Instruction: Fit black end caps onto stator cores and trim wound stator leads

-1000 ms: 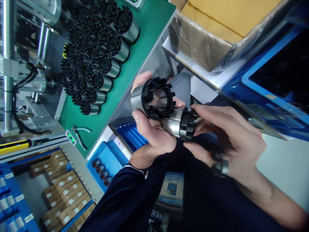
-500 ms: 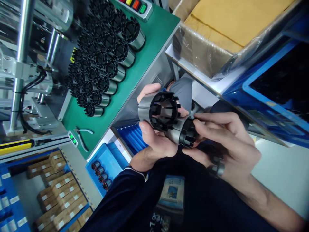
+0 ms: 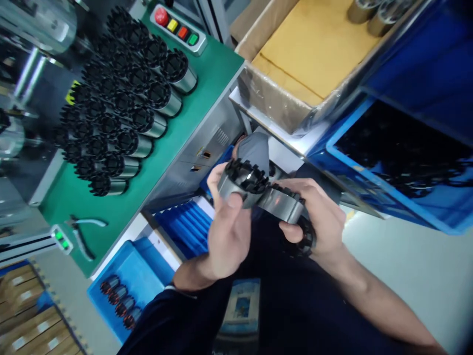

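My left hand (image 3: 229, 231) is closed around a motor stator core (image 3: 236, 190), a silver cylinder with a black toothed rim tilted up. A second, similar stator core (image 3: 281, 203) is gripped between the thumb and fingers of my right hand (image 3: 323, 212). The two cores lie side by side, close together or touching, in front of my chest. Below my right thumb shows a dark rounded part (image 3: 306, 236); whether it belongs to the second core I cannot tell.
Several rows of stator cores (image 3: 148, 121) stand on the green table (image 3: 155, 162), near cutters (image 3: 83, 236) and a button box (image 3: 181, 30). A blue bin (image 3: 148, 268) holds several copper-wound cores. At right are a cardboard box (image 3: 277, 93) and a blue crate (image 3: 343, 130) of black parts.
My right hand has turned, its fingers now wrapped further around the second core, whose silver side faces up. The left-hand core is tilted more upright. The view has swung right.
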Demonstrator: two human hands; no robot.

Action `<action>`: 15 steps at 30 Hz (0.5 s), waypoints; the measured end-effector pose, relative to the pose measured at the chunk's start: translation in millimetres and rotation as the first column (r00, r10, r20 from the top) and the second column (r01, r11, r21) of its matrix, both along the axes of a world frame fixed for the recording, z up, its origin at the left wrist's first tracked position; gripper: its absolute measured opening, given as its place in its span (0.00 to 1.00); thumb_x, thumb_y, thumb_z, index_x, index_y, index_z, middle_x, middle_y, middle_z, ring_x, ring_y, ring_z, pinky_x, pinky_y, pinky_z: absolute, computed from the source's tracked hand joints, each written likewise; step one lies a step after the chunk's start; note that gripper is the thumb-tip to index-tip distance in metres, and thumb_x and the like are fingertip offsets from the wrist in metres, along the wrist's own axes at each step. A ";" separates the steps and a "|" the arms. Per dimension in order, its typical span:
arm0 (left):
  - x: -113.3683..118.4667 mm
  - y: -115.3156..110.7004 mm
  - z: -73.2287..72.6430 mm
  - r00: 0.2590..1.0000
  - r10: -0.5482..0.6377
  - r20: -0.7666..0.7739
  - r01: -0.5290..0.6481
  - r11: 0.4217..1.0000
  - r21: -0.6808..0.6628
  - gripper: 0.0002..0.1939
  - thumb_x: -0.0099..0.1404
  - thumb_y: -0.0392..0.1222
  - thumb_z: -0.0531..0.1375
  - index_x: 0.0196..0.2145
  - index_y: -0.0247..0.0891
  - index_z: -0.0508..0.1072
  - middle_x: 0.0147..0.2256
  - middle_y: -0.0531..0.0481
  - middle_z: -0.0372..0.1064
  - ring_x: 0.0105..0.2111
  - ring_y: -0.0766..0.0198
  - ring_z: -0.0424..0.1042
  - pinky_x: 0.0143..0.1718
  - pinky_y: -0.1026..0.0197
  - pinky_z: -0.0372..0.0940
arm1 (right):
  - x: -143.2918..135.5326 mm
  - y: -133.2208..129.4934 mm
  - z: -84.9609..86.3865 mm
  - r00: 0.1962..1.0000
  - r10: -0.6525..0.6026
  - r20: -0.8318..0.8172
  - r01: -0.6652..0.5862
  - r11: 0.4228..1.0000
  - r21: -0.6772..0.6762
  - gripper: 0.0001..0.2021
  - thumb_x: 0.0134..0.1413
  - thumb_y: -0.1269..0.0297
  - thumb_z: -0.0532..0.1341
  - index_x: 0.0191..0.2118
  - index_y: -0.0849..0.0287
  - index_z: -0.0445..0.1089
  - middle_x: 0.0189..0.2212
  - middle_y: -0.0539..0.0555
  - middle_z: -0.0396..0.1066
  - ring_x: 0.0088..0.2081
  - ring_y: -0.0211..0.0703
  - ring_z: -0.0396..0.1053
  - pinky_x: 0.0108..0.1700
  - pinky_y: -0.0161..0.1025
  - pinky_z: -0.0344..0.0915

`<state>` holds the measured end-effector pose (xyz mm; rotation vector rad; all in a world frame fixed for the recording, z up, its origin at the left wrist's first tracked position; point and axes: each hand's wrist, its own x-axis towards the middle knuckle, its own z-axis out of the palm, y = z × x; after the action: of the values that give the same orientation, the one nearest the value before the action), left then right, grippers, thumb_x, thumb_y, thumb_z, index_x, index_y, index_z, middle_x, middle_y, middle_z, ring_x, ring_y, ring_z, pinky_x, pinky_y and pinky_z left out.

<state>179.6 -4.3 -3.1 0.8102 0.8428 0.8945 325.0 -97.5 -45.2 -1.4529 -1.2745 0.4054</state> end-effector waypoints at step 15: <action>31.1 9.3 -5.5 0.991 -0.135 0.004 0.092 0.656 -0.749 0.36 0.86 0.73 0.48 0.45 0.43 0.83 0.35 0.44 0.81 0.34 0.50 0.85 0.28 0.56 0.79 | 26.1 -9.1 27.1 0.994 0.034 0.107 0.012 0.916 -0.402 0.15 0.80 0.45 0.70 0.54 0.51 0.78 0.76 0.66 0.75 0.76 0.66 0.74 0.73 0.65 0.79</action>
<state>210.7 5.0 -8.6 0.1407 1.0842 0.3326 351.1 -106.6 -18.0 -1.8363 -1.3413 0.6297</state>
